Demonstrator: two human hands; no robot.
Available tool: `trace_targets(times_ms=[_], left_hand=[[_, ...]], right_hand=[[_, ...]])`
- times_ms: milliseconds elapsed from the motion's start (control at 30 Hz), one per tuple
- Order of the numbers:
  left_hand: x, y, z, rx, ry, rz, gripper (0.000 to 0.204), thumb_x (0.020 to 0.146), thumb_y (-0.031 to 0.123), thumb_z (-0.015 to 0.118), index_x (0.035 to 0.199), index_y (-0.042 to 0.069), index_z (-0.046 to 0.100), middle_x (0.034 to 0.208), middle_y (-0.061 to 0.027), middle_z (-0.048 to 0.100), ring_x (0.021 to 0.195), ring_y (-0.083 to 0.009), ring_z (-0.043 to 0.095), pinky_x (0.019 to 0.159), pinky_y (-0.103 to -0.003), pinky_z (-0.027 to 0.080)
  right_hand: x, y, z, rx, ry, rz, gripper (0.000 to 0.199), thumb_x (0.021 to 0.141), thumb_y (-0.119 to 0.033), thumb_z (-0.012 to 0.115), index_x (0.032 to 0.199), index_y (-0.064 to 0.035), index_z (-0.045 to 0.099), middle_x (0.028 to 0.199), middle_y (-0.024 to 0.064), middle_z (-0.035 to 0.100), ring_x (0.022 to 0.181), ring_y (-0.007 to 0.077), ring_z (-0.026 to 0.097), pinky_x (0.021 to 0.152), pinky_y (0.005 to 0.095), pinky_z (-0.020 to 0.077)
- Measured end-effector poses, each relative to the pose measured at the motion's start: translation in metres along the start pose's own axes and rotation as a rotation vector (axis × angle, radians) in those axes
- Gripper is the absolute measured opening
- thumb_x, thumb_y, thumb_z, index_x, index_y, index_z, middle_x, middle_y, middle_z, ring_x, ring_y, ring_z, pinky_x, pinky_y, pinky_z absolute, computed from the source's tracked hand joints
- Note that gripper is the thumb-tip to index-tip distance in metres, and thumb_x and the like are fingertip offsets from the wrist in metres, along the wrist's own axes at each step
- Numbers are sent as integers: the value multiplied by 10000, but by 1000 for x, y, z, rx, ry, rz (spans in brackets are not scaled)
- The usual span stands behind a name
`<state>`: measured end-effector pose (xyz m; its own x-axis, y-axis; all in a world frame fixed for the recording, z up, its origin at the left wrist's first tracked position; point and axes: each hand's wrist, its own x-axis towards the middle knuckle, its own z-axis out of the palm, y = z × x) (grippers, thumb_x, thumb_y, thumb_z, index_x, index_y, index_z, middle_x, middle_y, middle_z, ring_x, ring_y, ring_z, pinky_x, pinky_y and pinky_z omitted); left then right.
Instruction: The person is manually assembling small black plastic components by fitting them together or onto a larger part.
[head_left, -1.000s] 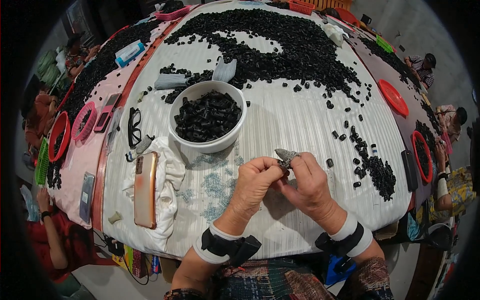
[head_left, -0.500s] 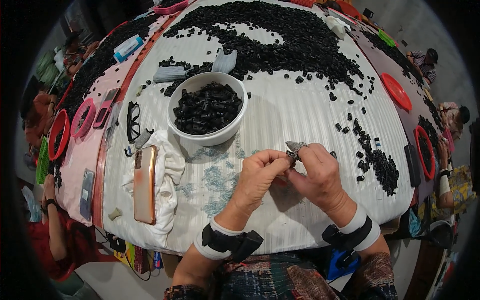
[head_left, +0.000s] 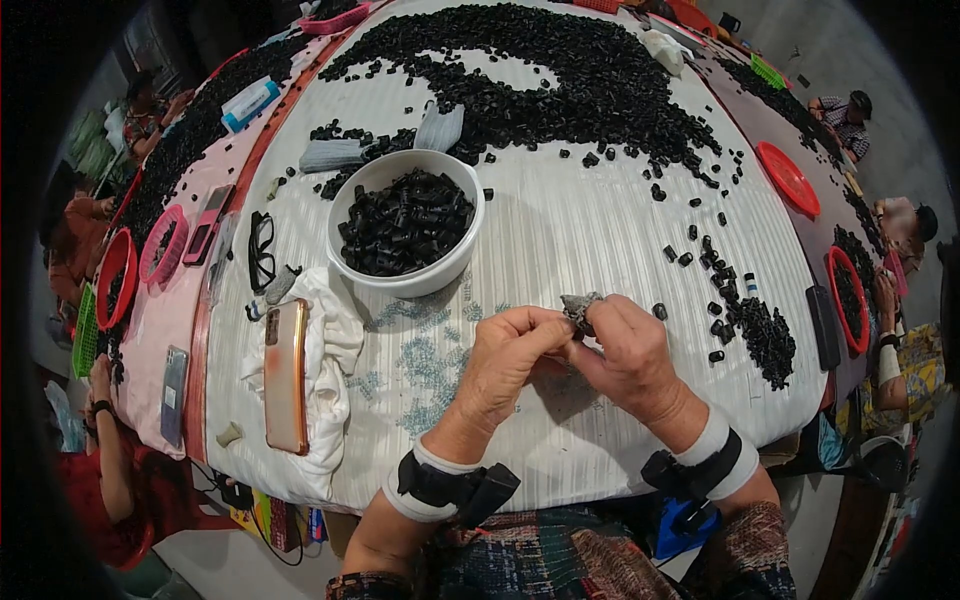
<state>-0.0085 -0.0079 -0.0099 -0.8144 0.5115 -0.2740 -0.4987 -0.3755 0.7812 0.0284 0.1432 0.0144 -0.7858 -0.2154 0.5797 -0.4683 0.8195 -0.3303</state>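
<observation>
My left hand (head_left: 505,365) and my right hand (head_left: 635,355) meet over the near middle of the table, fingers and thumbs pinched together. A small dark piece (head_left: 576,322) sits between the fingertips, mostly hidden by them. A scrap of worn grey cloth (head_left: 578,302) pokes up at my right fingertips; whether it covers a finger or is held, I cannot tell. Beyond my left hand stands a white bowl (head_left: 460,268) full of black plastic pieces (head_left: 402,222). Right of my right hand lies a single black piece (head_left: 659,312).
A large heap of black pieces (head_left: 570,90) spreads over the far table, with a smaller pile (head_left: 768,345) at right. To the left lie a phone (head_left: 287,385) on white cloth (head_left: 325,420) and eyeglasses (head_left: 262,250). Co-workers sit along both sides near red baskets (head_left: 790,180).
My hands stay pinched together at nearly the same spot, with small finger movements. The grey cloth has tipped slightly to the left. The whole view has shifted a little.
</observation>
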Motion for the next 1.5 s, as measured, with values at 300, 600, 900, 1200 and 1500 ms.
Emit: trace_targets(times_ms=[300, 600, 900, 1200, 1500], left_hand=[[-1, 3, 4, 8, -55, -37, 176, 828, 120, 637, 923, -29, 632, 790, -71, 650, 696, -121, 625, 645, -224, 520], [2, -3, 2, 36, -70, -6, 131, 827, 64, 633, 910, -36, 618, 802, -92, 649, 678, -141, 639, 621, -246, 554], [2, -4, -5, -29, -120, -15, 133, 838, 75, 639, 939, -11, 627, 854, -83, 660, 736, -143, 644, 599, -222, 534], [2, 0, 1, -78, -226, -7, 255, 853, 177, 641, 1031, 10, 566, 923, -82, 643, 747, -145, 643, 609, -235, 526], [1, 0, -1, 4, -143, -69, 204, 841, 183, 654, 981, 46, 598, 893, -83, 654, 767, -160, 653, 580, -252, 522]], right_hand=[[-2, -4, -8, -57, 55, 47, 306, 597, -81, 712, 832, -5, 530, 720, 97, 486, 659, 252, 539, 551, 329, 480], [-9, -2, -6, -113, 20, -53, 218, 618, -52, 677, 750, -23, 506, 689, 97, 480, 645, 251, 532, 522, 347, 449], [-1, -10, -26, 327, -46, 218, 281, 733, -52, 641, 987, 31, 552, 815, 129, 549, 672, 227, 562, 533, 293, 461], [6, -1, -29, 658, -50, 418, 134, 790, 13, 593, 924, 23, 594, 762, 53, 567, 646, 75, 528, 567, 215, 443], [69, -15, -14, 561, -64, 320, 119, 783, -31, 591, 865, 43, 547, 696, 72, 536, 589, 68, 476, 513, 244, 403]])
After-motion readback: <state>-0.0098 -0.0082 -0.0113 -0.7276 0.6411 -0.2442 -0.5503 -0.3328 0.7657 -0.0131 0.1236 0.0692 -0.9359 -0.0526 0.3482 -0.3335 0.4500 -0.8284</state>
